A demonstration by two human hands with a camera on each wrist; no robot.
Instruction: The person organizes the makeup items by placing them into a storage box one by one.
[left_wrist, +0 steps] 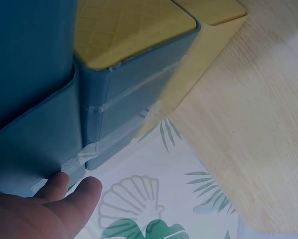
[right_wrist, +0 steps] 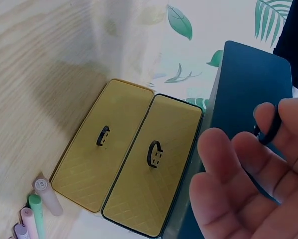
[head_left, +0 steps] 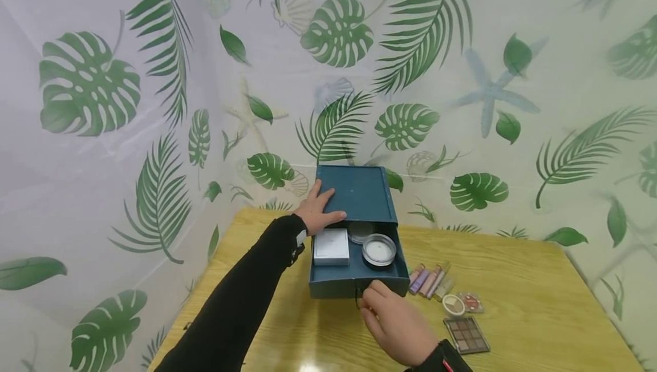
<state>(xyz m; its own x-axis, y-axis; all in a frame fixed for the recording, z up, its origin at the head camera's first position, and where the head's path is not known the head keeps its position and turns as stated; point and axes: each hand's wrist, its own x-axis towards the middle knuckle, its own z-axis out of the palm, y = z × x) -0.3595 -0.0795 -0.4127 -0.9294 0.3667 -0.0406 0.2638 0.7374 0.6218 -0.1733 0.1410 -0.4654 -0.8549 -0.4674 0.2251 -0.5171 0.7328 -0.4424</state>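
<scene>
A dark teal drawer box point(head_left: 354, 189) stands on the wooden table, its top drawer point(head_left: 333, 289) pulled out toward me. Inside the drawer lie a white square box point(head_left: 331, 246) and a round clear-lidded container point(head_left: 378, 250), with a second round container point(head_left: 361, 230) partly under the box top. My left hand point(head_left: 317, 213) rests with spread fingers on the left side of the box top. At the drawer's front, my right hand point(head_left: 397, 323) pinches its black loop pull point(right_wrist: 273, 127) between thumb and finger.
Lower drawers with yellow fronts point(right_wrist: 154, 164) and black loop pulls sit beneath, closed. To the right on the table lie several lip-gloss tubes point(head_left: 428, 280), a round compact point(head_left: 454, 304), a small red-patterned palette point(head_left: 470, 302) and an eyeshadow palette point(head_left: 467, 335). A leaf-print curtain point(head_left: 436, 104) hangs behind.
</scene>
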